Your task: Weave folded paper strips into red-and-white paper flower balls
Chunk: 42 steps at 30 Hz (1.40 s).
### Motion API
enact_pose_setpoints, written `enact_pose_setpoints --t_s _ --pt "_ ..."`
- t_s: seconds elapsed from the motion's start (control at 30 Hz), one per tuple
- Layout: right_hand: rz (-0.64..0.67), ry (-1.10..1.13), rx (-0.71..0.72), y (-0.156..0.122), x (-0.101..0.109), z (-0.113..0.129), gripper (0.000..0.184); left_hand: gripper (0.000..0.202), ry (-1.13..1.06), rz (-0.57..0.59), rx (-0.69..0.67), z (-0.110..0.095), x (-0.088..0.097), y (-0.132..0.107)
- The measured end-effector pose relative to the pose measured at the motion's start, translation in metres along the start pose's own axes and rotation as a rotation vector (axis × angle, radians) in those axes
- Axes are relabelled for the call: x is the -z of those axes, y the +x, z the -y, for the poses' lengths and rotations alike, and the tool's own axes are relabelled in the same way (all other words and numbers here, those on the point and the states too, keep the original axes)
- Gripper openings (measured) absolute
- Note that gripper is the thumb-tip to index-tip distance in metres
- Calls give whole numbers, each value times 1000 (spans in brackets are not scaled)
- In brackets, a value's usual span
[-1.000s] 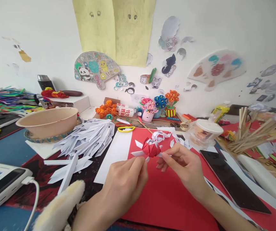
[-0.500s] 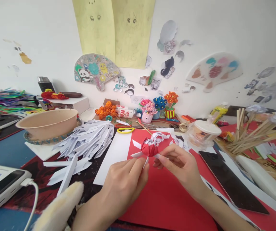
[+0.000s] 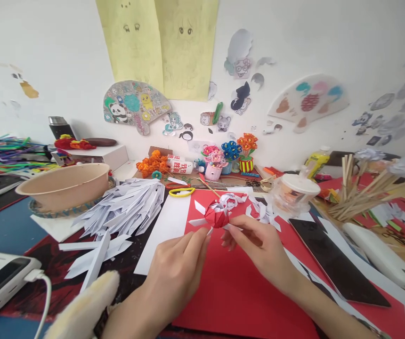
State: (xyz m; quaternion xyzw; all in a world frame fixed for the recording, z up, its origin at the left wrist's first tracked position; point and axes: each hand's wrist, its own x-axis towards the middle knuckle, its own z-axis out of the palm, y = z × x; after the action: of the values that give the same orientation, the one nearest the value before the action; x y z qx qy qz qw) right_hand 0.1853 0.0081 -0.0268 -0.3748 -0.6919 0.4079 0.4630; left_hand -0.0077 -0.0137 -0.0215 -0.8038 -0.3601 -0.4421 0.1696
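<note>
Left hand [image 3: 179, 261], right hand [image 3: 259, 247], both pinching white tabs [image 3: 210, 231] on my red paper flower [image 3: 215, 218]. Striped pot [image 3: 247, 165] holds orange blooms [image 3: 247, 142]; red characters [image 3: 180, 166] on the bottle [image 3: 190, 167], too blurry.

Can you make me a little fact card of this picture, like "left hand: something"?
Left hand: pinching the near edge of the folded paper flower
Right hand: pinching its right side
Flower colors: red and white
Underneath: red sheet
Left side: white paper strips, beige bowl
Right side: flat black device
Behind: striped pot
</note>
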Motion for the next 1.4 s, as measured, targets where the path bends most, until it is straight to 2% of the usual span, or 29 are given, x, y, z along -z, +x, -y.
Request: enact_pose_setpoints --t_s 0.37,0.63,0.77,0.87,1.27,1.4 --pt "33 148 -26 5 3 -1 27 15 -117 5 48 3 1 -4" --pt "-50 -126 71 0 0 3 19 16 -64 36 29 4 -1 -2" --pt "-123 -230 136 1 -2 4 19 17 -80 80 -2 4 -3 -3" --pt "-117 -267 131 0 -1 4 23 17 -93 98 -18 5 -4 -4" --pt "-73 -92 39 -1 3 2 26 17 -232 100 111 2 1 -2" --pt "-80 -98 54 0 3 4 24 16 -212 102 89 4 0 -2"
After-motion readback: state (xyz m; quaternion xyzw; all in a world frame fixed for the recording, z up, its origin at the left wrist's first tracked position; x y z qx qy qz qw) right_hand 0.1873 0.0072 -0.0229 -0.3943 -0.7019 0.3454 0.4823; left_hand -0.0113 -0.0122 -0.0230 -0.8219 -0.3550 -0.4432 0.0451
